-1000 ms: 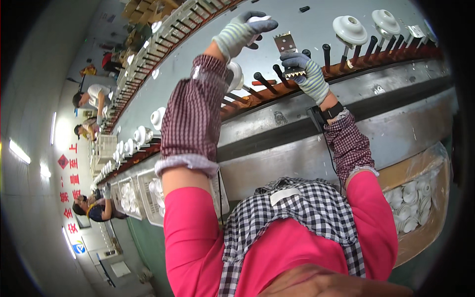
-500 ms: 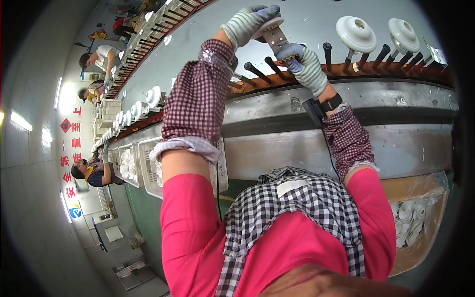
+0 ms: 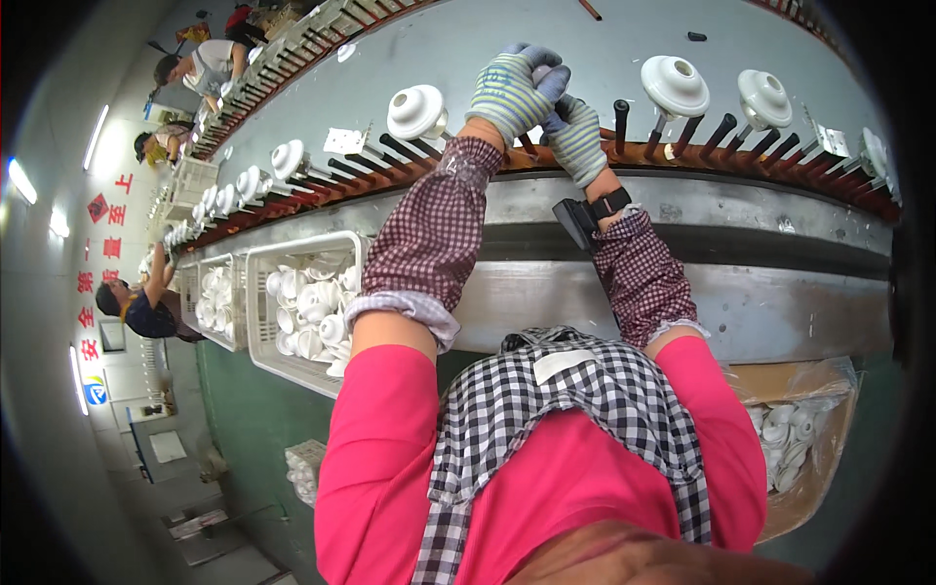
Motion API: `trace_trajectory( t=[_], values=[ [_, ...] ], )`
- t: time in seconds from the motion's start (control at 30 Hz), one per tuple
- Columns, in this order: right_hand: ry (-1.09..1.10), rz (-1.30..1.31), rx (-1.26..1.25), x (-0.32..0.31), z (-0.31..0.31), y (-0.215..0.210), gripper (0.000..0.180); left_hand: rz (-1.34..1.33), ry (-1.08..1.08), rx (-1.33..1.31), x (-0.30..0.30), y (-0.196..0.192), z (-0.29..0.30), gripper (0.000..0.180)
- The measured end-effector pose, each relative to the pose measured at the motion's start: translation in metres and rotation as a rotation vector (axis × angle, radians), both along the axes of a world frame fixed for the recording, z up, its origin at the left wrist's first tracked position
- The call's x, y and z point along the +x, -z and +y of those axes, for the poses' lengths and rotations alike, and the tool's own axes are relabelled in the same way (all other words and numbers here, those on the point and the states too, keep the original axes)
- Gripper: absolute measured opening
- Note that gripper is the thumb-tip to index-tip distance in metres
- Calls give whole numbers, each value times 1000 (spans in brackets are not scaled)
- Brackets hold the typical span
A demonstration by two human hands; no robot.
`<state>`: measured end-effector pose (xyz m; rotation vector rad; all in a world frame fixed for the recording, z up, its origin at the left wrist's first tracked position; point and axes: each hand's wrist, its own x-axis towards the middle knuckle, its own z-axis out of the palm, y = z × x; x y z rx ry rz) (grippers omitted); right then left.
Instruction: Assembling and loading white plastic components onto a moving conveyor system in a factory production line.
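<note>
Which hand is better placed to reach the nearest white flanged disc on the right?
Probably the right hand: it sits closer to that white flanged disc, while the left hand is farther away. Whether either is free is unclear.

Left hand (image 3: 517, 93): gloved fingers bury most of the pale piece (image 3: 542, 72), shape unreadable from here. Right hand (image 3: 575, 141): fingertips tucked behind the left, can't tell its grip. Left sleeve hides one side of the white crate (image 3: 302, 244). Red-brown rod (image 3: 589, 9) cut by top edge. Far co-worker's (image 3: 208, 70) handwork: too small.
</note>
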<state>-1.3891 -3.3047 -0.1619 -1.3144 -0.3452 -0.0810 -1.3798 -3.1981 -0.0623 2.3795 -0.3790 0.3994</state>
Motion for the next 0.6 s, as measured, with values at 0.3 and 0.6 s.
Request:
trace_trajectory(
  t=[0.3, 0.6],
  values=[
    [-39, 108, 72, 34, 74, 54, 27, 112, -27, -105, 11, 18, 73, 46],
    [-12, -20, -243, 14, 105, 19, 33, -206, -170, -173, -71, 41, 174, 56]
  ],
)
